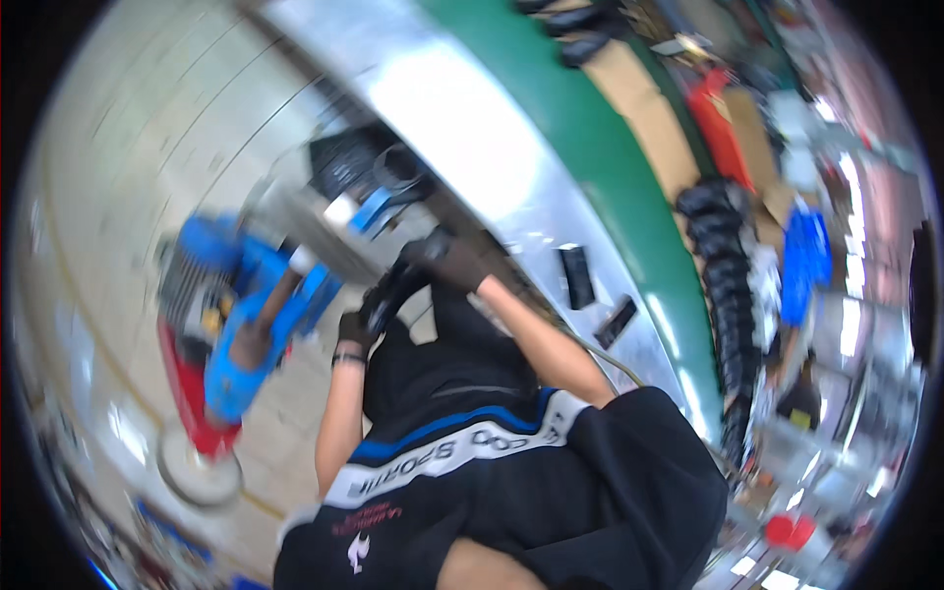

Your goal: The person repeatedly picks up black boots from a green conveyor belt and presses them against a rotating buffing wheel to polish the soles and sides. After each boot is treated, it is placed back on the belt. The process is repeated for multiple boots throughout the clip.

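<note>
Left hand (355,328), right hand (440,258) clamped on black piece (392,294) near grey wheel (323,234); slack grip could let it snag.

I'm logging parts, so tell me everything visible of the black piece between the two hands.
The black piece looks elongated and glossy; blur hides its finer parts and material. It slants up and rightward from the gloved left hand to the gloved right hand, both holding it, close beside the grey wheel. Whether it touches the wheel is unclear.

black shirt (629,477) — dark gloves (456,260)
</note>
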`<control>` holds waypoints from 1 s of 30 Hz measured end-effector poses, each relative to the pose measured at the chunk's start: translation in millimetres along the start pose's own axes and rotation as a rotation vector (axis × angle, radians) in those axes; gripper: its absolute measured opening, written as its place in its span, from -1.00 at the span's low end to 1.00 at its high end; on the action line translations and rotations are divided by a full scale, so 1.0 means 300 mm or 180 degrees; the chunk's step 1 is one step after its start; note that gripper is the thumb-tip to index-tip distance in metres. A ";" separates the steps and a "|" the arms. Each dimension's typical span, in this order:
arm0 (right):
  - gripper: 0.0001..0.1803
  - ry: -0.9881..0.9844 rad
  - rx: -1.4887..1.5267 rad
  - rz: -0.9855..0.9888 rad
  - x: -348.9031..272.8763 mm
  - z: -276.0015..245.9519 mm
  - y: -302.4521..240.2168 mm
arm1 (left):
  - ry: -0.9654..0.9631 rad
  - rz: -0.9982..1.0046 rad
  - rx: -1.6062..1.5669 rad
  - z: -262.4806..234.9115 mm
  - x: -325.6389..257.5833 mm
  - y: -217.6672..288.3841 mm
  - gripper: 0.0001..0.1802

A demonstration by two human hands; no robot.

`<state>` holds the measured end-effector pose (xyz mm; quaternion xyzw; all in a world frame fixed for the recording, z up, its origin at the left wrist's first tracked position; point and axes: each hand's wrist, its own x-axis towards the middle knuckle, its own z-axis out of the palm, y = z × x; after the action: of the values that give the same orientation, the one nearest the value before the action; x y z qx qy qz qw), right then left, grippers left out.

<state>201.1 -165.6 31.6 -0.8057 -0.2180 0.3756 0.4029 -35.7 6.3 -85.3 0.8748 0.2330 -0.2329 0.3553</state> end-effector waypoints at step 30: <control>-0.63 0.4002 0.0461 0.3570 0.206 -1.674 1.125 | -0.0587 0.0872 -0.0210 -0.653 -0.042 1.149 -0.49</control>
<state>648.1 -564.8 -71.7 -0.8258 0.5034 0.0148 0.2538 199.3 -74.1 224.0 0.8611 0.0855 -0.2539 0.4322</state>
